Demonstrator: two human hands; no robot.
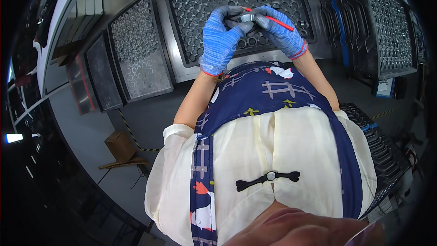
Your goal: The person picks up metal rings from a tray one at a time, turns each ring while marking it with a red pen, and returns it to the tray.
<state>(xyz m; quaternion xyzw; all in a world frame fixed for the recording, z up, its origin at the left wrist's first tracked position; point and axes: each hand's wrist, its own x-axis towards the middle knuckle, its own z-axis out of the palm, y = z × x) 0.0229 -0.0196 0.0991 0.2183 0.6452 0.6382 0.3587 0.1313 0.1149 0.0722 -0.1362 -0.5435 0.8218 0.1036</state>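
A shiny metal ring (247, 18) is pinched between the fingertips of both my hands, above a black tray (183, 59) full of similar rings. My left hand (218, 38), in a blue knitted glove with grey fingertips, closes on the ring from the left. My right hand (278, 32), gloved the same way, meets it from the right. A red pen-like stick (280, 23) lies across the right hand, held among its fingers. The far end of the stick shows above the ring. Part of the ring is hidden by my fingers.
Left of the main tray, another tray (150, 82) of small rings lies partly filled, beside a dark flat tray (104, 75). On the right stand stacked black trays (350, 23) and a tilted tray of rings (387, 27). A cardboard box (119, 146) sits lower left.
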